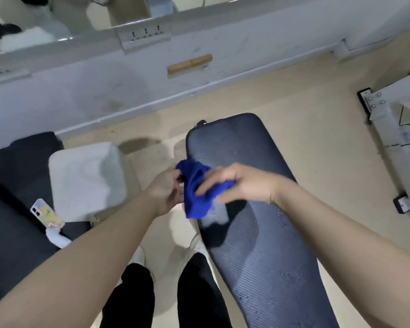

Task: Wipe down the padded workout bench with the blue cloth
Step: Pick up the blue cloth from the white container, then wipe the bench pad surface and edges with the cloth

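The left hand (166, 192) and right hand (237, 185) both curl fingers around the bunched bright blue cloth (197, 192), held just above the long dark padded bench (258, 233), likely readying a wipe

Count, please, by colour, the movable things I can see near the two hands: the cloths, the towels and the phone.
Blue: 1, the crumpled blue cloth, held by the left hand and right hand over the dark padded bench.
White: 1, the folded white towel.
Multicoloured: 1, the phone in a patterned case.
Total: 3
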### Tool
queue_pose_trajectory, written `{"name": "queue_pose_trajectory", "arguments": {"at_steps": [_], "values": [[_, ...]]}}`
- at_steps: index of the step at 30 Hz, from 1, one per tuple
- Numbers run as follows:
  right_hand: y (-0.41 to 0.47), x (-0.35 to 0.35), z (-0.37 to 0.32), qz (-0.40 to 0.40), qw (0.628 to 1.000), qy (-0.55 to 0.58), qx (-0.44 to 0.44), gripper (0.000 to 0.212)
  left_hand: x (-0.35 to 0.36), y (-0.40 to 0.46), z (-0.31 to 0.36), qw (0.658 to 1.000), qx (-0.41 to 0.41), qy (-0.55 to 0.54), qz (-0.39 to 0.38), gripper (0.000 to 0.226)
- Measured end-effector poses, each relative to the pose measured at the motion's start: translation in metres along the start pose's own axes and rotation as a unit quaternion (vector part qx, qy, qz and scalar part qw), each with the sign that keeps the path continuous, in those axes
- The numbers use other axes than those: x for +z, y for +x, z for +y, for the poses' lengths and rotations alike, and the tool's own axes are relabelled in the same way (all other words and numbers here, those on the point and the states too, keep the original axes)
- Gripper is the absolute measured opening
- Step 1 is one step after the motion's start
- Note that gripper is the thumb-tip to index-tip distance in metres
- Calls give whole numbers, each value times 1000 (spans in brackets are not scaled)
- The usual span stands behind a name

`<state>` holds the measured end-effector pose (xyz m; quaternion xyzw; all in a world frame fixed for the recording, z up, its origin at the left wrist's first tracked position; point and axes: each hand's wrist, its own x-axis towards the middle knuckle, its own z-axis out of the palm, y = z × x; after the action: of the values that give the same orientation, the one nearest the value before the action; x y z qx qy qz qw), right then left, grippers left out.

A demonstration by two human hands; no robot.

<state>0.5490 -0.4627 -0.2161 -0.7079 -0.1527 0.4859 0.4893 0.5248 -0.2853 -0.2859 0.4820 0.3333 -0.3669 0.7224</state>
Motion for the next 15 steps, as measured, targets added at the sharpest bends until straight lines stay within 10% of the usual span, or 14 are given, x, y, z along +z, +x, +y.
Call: {"name": "queue_pose_trajectory", "arguments": {"at_steps": [4, 8, 11, 13, 15], "values": [[-23, -9, 24, -101, 956, -268, 61, 27, 44, 6, 15, 986, -33, -156, -47, 40], [-28, -21, 54, 143, 984, -91, 51, 13, 73, 25, 8, 997, -2, 67, -46, 12], [-21, -37, 81, 380, 919, -86, 59, 27, 80, 45, -3, 995, 5, 96, -24, 6], [-17, -42, 92, 318, 942, 25, 103, 61, 80, 51, 1, 996, -15, 65, -56, 15], [-13, -41, 93, 224, 948, 199, 111, 48, 77, 54, 12, 987, -52, 44, -143, 27]]}}
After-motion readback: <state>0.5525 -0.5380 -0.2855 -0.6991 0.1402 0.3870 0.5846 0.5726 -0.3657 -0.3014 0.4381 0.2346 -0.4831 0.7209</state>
